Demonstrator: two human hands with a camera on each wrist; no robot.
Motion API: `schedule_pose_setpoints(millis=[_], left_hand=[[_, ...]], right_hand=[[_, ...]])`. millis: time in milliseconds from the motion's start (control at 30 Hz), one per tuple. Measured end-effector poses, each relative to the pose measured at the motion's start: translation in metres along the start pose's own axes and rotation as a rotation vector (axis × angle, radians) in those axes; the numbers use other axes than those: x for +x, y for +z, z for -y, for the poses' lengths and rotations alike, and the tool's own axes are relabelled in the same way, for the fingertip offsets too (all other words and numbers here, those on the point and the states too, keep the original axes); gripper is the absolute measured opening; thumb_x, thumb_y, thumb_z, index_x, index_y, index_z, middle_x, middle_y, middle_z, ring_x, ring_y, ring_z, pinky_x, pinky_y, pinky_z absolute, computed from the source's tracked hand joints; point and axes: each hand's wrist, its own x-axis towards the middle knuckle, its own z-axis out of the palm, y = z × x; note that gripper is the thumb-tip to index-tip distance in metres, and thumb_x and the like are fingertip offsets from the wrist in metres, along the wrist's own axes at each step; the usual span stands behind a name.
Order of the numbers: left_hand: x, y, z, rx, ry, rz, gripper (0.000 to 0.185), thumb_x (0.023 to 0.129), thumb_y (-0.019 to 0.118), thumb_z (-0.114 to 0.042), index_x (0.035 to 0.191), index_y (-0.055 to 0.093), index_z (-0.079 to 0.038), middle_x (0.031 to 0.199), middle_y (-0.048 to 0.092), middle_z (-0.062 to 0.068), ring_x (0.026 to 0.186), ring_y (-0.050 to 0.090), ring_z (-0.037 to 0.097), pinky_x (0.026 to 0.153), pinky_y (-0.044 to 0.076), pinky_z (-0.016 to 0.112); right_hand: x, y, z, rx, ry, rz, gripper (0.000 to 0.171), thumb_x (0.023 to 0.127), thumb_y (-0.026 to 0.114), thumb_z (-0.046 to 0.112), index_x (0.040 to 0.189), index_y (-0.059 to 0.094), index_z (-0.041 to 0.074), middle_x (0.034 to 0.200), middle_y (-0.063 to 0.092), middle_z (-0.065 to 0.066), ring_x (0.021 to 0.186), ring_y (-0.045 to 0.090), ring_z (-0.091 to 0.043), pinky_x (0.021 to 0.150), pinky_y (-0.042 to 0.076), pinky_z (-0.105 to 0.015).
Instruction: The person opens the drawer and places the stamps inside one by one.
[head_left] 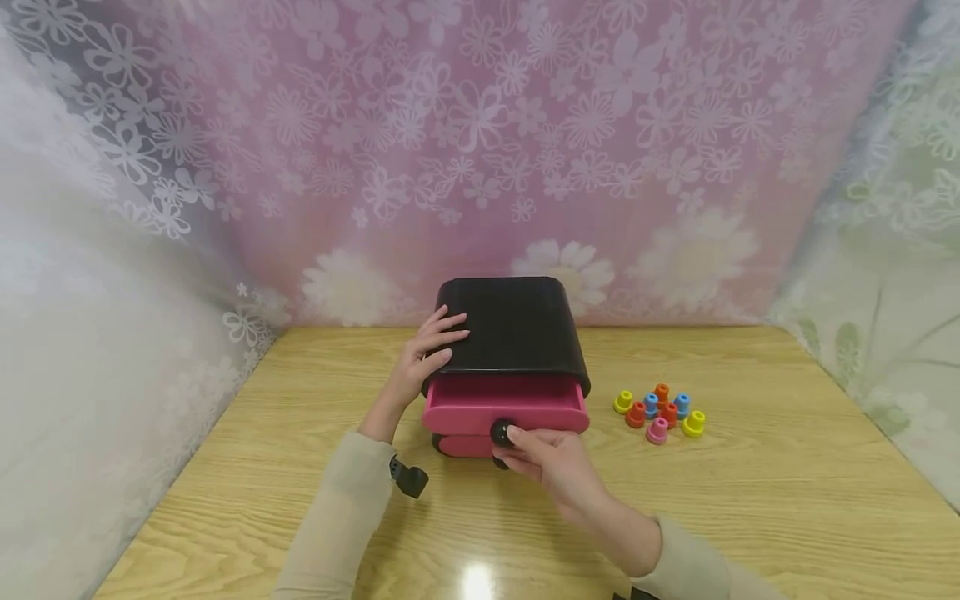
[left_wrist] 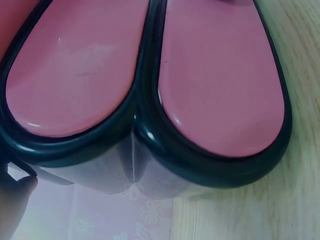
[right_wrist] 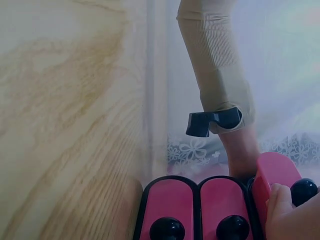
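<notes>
A small black cabinet (head_left: 517, 325) with pink drawers stands in the middle of the table. Its top drawer (head_left: 459, 419) is pulled partway out, and the part of the inside that shows is bare pink. My right hand (head_left: 562, 471) pinches that drawer's round black knob (head_left: 501, 431) between thumb and fingers. On the cabinet's top left edge rests my left hand (head_left: 422, 357), its fingers lying fairly straight. Two lower drawers, with black knobs (right_wrist: 167, 229), are closed in the right wrist view. The left wrist view shows pink drawer fronts (left_wrist: 220, 85) close up.
Several small pegs in yellow, red, blue and pink, such as a pink peg (head_left: 657, 431), stand grouped right of the cabinet on the wooden table (head_left: 780, 467). A flowered pink curtain (head_left: 465, 167) hangs behind, with pale curtains at both sides.
</notes>
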Motion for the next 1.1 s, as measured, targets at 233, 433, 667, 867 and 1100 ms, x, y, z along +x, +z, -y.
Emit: schedule_pose_setpoints(millis=[233,433,667,867,1100], left_hand=[[0.000,-0.001,0.000,-0.002,-0.010,0.009,0.035,0.080,0.039,0.006,0.111,0.048,0.021,0.127,0.034,0.035,0.127,0.007,0.046,0.101,0.006,0.056],[0.001,-0.001,0.001,-0.002,0.013,0.011,0.034,0.080,0.040,0.008,0.110,0.048,0.022,0.125,0.035,0.037,0.126,0.008,0.047,0.101,0.006,0.055],[-0.001,0.000,-0.002,0.004,-0.007,0.008,0.034,0.079,0.040,0.010,0.110,0.048,0.022,0.125,0.035,0.037,0.127,0.009,0.046,0.101,0.007,0.055],[0.000,0.000,-0.001,0.013,0.005,0.003,0.033,0.079,0.040,0.009,0.109,0.048,0.022,0.124,0.035,0.037,0.126,0.010,0.048,0.101,0.007,0.055],[0.001,-0.001,-0.002,0.009,0.013,0.009,0.033,0.080,0.040,0.010,0.109,0.048,0.022,0.125,0.035,0.037,0.126,0.009,0.047,0.101,0.007,0.055]], right_hand=[[-0.008,0.000,0.000,0.000,0.026,-0.001,0.014,0.082,0.061,0.009,0.083,0.069,-0.002,0.082,0.066,-0.012,0.078,0.064,-0.019,0.075,0.049,-0.029],[-0.013,0.001,-0.001,0.005,0.027,0.008,0.015,0.082,0.060,0.008,0.085,0.069,-0.003,0.079,0.067,-0.011,0.078,0.064,-0.018,0.074,0.049,-0.029],[-0.021,0.002,-0.003,-0.008,0.019,0.020,0.014,0.082,0.059,0.008,0.085,0.068,-0.004,0.081,0.066,-0.011,0.078,0.064,-0.018,0.075,0.049,-0.029],[-0.027,0.004,-0.003,-0.015,0.023,0.021,0.020,0.082,0.059,0.007,0.089,0.065,-0.010,0.084,0.066,-0.014,0.079,0.064,-0.018,0.078,0.048,-0.032],[-0.033,0.004,-0.003,-0.011,0.036,0.047,0.014,0.083,0.059,0.009,0.084,0.069,-0.001,0.082,0.066,-0.010,0.079,0.064,-0.016,0.075,0.049,-0.029]])
